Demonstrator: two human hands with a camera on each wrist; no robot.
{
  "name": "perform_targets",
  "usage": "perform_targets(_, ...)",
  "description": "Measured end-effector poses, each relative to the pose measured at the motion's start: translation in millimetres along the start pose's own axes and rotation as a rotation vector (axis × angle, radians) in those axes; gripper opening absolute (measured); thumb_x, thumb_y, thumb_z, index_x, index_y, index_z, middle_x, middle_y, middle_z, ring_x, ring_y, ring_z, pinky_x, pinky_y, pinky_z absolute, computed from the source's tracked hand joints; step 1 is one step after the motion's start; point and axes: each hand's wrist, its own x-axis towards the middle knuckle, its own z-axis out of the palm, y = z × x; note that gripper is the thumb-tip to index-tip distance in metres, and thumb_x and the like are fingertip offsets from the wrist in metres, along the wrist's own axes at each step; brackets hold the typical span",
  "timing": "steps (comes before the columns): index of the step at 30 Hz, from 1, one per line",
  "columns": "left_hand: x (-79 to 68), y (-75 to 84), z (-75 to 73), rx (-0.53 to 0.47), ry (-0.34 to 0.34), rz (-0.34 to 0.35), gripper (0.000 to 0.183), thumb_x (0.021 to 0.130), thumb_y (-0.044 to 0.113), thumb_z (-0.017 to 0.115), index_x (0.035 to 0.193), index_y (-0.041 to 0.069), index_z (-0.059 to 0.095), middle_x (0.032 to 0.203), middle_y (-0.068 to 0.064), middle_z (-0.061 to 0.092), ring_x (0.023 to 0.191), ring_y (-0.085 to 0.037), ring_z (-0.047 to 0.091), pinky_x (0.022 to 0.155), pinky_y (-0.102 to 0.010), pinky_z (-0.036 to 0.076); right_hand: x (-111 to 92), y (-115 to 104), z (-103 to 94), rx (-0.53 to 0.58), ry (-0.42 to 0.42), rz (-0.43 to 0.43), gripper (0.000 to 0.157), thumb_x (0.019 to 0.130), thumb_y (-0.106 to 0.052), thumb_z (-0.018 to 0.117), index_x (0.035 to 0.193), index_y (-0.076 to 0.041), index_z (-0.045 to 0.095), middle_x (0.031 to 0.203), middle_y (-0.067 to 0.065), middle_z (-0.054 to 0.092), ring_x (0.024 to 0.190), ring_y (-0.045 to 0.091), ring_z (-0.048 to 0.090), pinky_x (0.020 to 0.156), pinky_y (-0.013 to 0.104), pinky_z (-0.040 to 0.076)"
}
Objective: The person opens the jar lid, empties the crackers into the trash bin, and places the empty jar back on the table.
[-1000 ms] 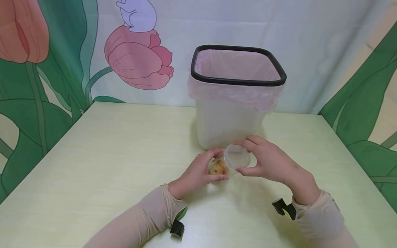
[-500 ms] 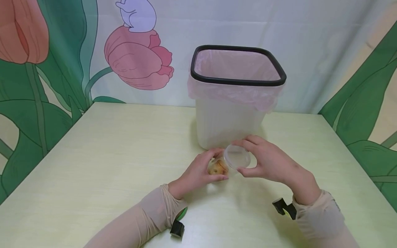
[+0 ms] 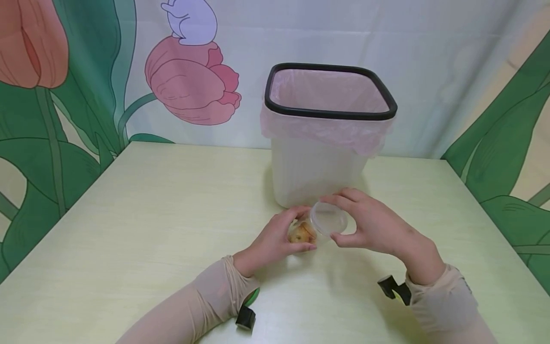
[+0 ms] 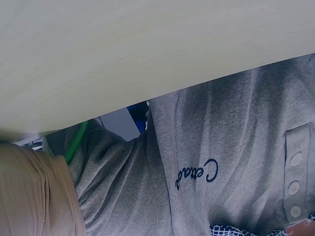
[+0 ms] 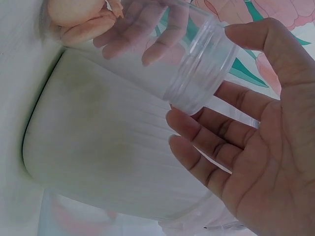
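Note:
In the head view a small clear jar is held on its side just in front of the bin. My left hand grips its base end, thumb nearest me and fingers on the far side. Inside the jar is a yellow-brown lump, which the right wrist view shows as a rounded tan object; its kind is unclear. My right hand pinches the jar's clear round lid between thumb and fingers. Screw threads show through the lid in the right wrist view. The left wrist view does not show the left hand.
A white waste bin with a black rim and pink liner stands right behind the hands. The pale tabletop extends around them. A flower-printed curtain hangs behind. In the left wrist view, a grey shirt lies beyond the table edge.
My right thumb and fingertips have shifted very slightly around the lid. The left hand, the jar and the bin stay where they were.

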Motion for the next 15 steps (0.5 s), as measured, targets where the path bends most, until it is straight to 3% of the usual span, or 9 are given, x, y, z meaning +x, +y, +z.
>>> perform_targets(15, 0.3, 1.2, -0.9, -0.007, -0.007, 0.006, 0.069, 0.074, 0.018, 0.083, 0.131, 0.004, 0.048, 0.123, -0.009, 0.064, 0.114, -0.021, 0.059, 0.100, -0.040, 0.045, -1.6, 0.3, -0.1, 0.011, -0.005, -0.009, 0.062, 0.074, -0.025, 0.075, 0.132, -0.012, 0.055, 0.122, 0.005, 0.060, 0.110, 0.019, 0.057, 0.089, 0.039, 0.051)
